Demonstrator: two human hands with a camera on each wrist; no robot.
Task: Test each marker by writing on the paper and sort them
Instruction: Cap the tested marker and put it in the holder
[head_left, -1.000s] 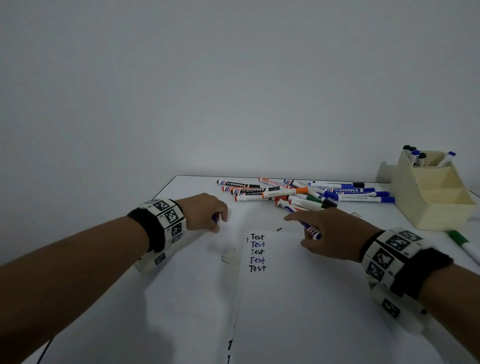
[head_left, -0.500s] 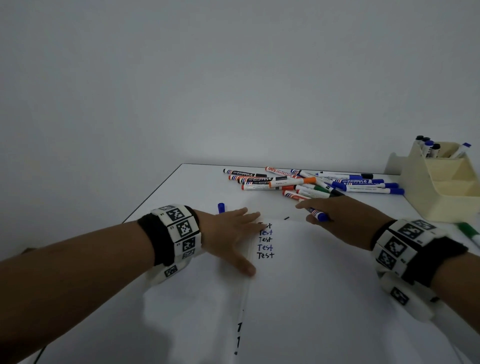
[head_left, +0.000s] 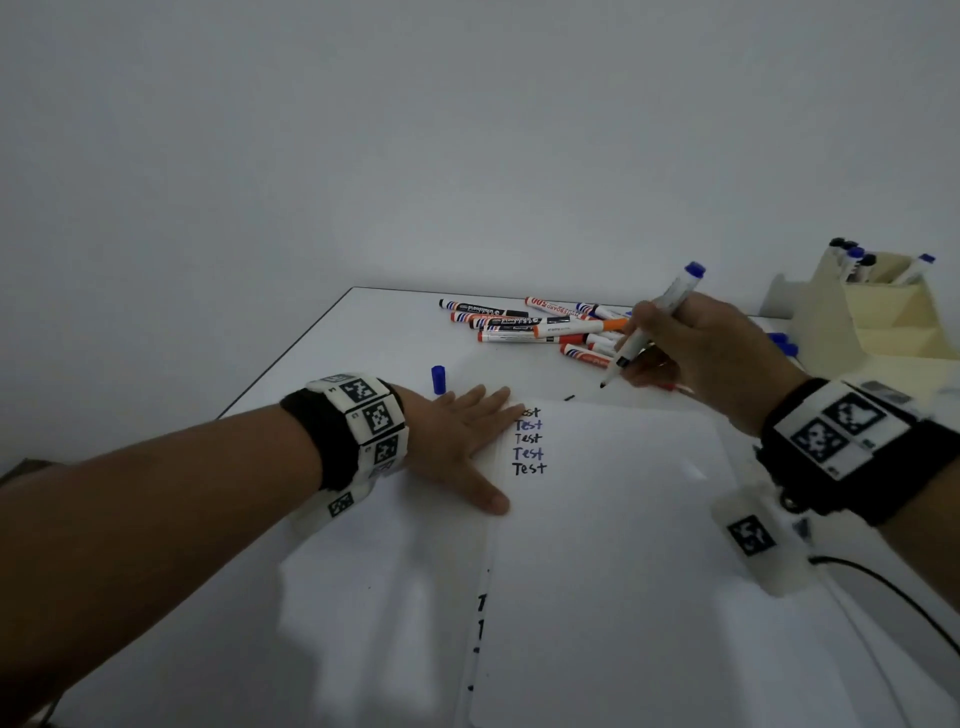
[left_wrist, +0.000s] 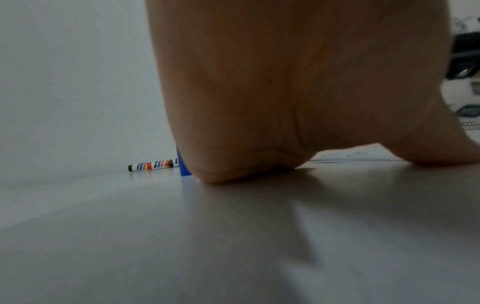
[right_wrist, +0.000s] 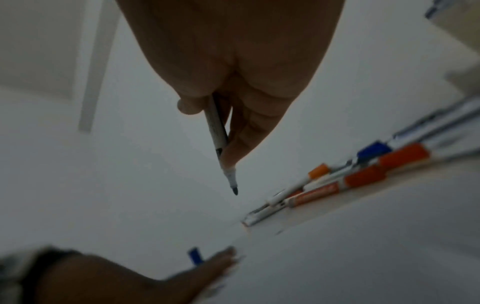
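Your right hand grips an uncapped marker in a writing hold, thumb and fingers curled round the barrel. The tip points down and hangs just above the table, off the top edge of the paper, at about 1 o'clock from the written lines. Your left hand lies flat with fingers straight, pressing the paper's left edge, fingertips touching the start of the top "Test" line. Five "Test" lines sit in a column there. The blue cap stands upright on the table at 12 o'clock from your left hand, just beside it. The untested pile lies at 12 o'clock from the paper. The cream holder at 2 o'clock has several markers standing in its back compartment.

Step in hand: testing this marker. Next move, by my read: bring the tip down and toward you onto free paper below the last line, keep the sheet pinned, then recap and sort.
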